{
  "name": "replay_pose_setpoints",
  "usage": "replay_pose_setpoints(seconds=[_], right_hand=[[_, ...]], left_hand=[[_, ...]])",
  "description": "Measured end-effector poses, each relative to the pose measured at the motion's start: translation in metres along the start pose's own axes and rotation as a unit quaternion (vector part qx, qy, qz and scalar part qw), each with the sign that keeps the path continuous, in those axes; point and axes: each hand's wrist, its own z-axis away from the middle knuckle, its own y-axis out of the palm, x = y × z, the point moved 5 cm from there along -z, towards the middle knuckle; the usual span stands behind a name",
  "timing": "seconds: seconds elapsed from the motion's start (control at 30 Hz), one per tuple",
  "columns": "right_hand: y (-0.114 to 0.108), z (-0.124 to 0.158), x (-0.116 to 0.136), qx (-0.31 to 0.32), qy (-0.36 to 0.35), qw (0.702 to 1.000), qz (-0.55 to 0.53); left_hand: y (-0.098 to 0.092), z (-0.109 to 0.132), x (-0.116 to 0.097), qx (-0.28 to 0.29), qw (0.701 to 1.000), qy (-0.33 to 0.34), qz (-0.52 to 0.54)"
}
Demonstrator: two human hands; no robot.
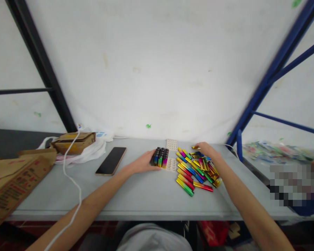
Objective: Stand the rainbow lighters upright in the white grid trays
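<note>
My left hand (143, 161) is wrapped round the left side of an upright cluster of black-topped tubes (160, 157) with shiny, multicoloured bodies. The cluster stands at a white tray with round holes (171, 164), part of which shows to its right. My right hand (206, 149) reaches over the far side of a loose pile of metallic tubes (191, 170), coloured in yellow, green, red and blue. Its fingertips are pinched on a small gold-coloured metallic tube (194, 147); the rest of that piece is hidden by the fingers.
Behind the cluster lies a second white holed tray (172, 144). A phone (111, 160) rests to the left, near a cardboard box (74, 143) on white plastic. A white cable (65, 167) crosses my left forearm. Blue metal bars (261, 87) rise at the right, where another person is partly visible.
</note>
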Motion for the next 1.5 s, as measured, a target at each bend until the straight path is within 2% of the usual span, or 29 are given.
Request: replay_pose_setpoints(seconds=[0.13, 0.2, 0.27, 0.33, 0.37, 0.47, 0.57, 0.63, 0.73, 0.9, 1.1, 1.3, 1.5], right_hand=[[0.005, -0.004, -0.002, 0.029, -0.012, 0.999, -0.007], [-0.002, -0.005, 0.001, -0.013, -0.012, 0.998, -0.062], [-0.016, -0.002, 0.009, -0.084, 0.004, 0.976, -0.203], [-0.028, 0.005, 0.023, -0.131, 0.021, 0.915, -0.380], [-0.032, 0.009, 0.033, -0.130, 0.017, 0.884, -0.449], [-0.038, 0.023, 0.067, -0.106, 0.027, 0.801, -0.589], [-0.031, 0.034, 0.093, -0.067, 0.055, 0.711, -0.698], [-0.022, 0.039, 0.102, -0.048, 0.067, 0.668, -0.739], [-0.007, 0.045, 0.109, -0.022, 0.081, 0.633, -0.769], [0.001, 0.053, 0.117, 0.015, 0.094, 0.610, -0.787], [-0.002, 0.054, 0.128, 0.014, 0.074, 0.581, -0.810], [0.007, 0.053, 0.129, 0.037, 0.045, 0.602, -0.796], [0.015, 0.054, 0.133, 0.072, 0.032, 0.650, -0.756]], left_hand=[[-0.001, 0.001, -0.002, 0.000, 1.000, 0.000, -0.003], [-0.001, 0.001, -0.002, 0.000, 1.000, 0.000, -0.002], [0.000, 0.000, -0.001, 0.006, 1.000, -0.003, -0.007], [0.001, 0.000, 0.001, 0.011, 1.000, -0.005, -0.013], [0.001, -0.001, 0.002, 0.011, 1.000, -0.006, -0.014], [0.001, -0.002, 0.001, 0.010, 1.000, -0.006, -0.013], [0.000, -0.002, -0.001, 0.010, 1.000, -0.002, -0.012], [0.000, -0.001, -0.001, 0.009, 1.000, 0.002, -0.012], [0.000, -0.001, -0.003, 0.007, 1.000, 0.013, -0.007], [-0.002, -0.001, -0.007, 0.000, 1.000, 0.021, 0.003], [-0.004, -0.003, -0.010, -0.008, 1.000, 0.024, 0.014], [-0.004, -0.003, -0.009, -0.006, 1.000, 0.010, 0.023], [-0.005, -0.002, -0.010, -0.012, 0.999, 0.000, 0.031]])
